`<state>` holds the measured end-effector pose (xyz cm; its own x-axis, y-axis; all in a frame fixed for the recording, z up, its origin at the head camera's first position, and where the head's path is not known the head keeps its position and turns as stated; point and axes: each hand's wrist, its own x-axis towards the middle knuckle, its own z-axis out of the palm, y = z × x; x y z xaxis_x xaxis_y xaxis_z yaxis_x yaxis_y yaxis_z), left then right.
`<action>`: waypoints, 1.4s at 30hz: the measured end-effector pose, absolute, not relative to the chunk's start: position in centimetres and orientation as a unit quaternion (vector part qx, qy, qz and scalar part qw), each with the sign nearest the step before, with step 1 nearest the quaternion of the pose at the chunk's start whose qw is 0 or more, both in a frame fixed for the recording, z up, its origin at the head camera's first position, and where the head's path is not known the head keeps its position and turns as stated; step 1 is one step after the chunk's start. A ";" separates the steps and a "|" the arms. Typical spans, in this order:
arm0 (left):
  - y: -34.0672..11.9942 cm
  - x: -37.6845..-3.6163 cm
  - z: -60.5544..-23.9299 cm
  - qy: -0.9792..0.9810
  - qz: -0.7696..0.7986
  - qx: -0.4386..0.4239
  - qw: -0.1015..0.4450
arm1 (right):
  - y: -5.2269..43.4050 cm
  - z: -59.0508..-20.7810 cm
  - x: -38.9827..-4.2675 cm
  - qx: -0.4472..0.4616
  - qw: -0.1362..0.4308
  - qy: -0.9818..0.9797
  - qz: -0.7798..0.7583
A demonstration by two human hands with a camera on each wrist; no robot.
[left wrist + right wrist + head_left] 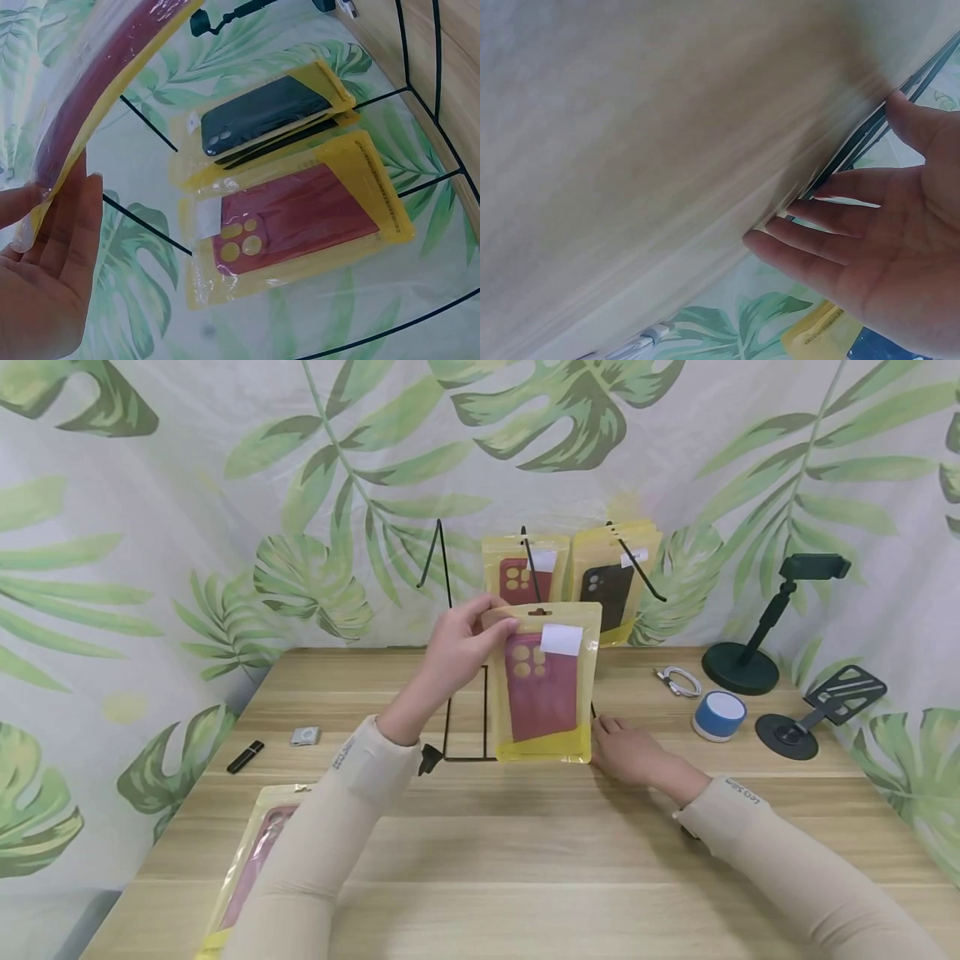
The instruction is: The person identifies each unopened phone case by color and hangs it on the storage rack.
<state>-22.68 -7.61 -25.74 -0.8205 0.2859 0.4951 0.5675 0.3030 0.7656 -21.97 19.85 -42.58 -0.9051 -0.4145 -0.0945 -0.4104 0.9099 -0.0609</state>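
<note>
Bright, even, diffuse lighting throughout; no single source visible. Soft, faint shadows under both forearms on the counter [525, 860]. Mild wide-angle bending at the head view's edges. Glare streaks on the plastic sleeve [112, 82] in the left wrist view. Heavy motion blur across the wood in the right wrist view; fingers [810, 259] reasonably sharp.

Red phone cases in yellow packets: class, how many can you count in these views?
3. One red case held up by the left hand, one hanging on the rack behind, one lying at the table's near left corner. More may hide behind.
</note>
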 end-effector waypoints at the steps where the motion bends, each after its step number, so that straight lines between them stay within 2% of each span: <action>1: -7.5 -22.9 -25.7 -0.796 -0.527 -0.265 0.136 | 19.9 -42.6 -22.0 -0.211 0.053 0.976 -0.019; 12: -7.0 -26.3 -25.8 -0.839 -0.469 -0.227 0.154 | 19.9 -42.6 -21.9 -0.206 0.065 0.976 -0.018; 22: -6.6 -30.4 -25.6 -0.878 -0.401 -0.188 0.180 | 19.8 -42.7 -21.9 -0.215 0.054 0.975 -0.001; 27: -6.1 -32.0 -25.5 -0.890 -0.368 -0.175 0.207 | 19.8 -42.7 -21.8 -0.212 0.059 0.975 0.002; 33: -5.8 -33.5 -25.3 -0.891 -0.350 -0.155 0.244 | 19.8 -42.8 -21.8 -0.213 0.062 0.975 0.008; 42: -5.7 -34.5 -25.3 -0.902 -0.325 -0.144 0.246 | 19.7 -42.6 -21.8 -0.207 0.069 0.976 0.006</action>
